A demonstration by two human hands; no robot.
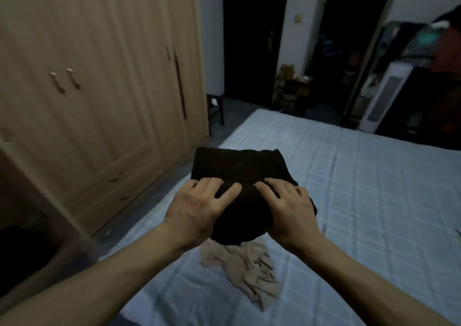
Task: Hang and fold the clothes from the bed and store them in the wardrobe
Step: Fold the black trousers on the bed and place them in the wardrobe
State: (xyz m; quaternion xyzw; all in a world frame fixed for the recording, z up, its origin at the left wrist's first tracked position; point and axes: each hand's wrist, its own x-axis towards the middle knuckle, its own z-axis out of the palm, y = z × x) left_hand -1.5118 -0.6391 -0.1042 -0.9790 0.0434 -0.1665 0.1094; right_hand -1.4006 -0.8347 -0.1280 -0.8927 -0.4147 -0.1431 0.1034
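A folded black garment (239,166) is in both my hands above the bed (361,201). My left hand (199,206) grips its near left side, fingers spread over the top. My right hand (289,206) grips the near right side the same way. Below the garment a crumpled beige garment (244,268) lies on the light blue quilted bedspread. The wooden wardrobe (99,88) stands to the left with its doors shut, one dark gap showing at the right-hand door.
A narrow strip of floor (159,191) runs between bed and wardrobe. A dark doorway (249,38) and a small cluttered shelf (291,86) are at the back. A white appliance (384,96) and piled items stand at the right.
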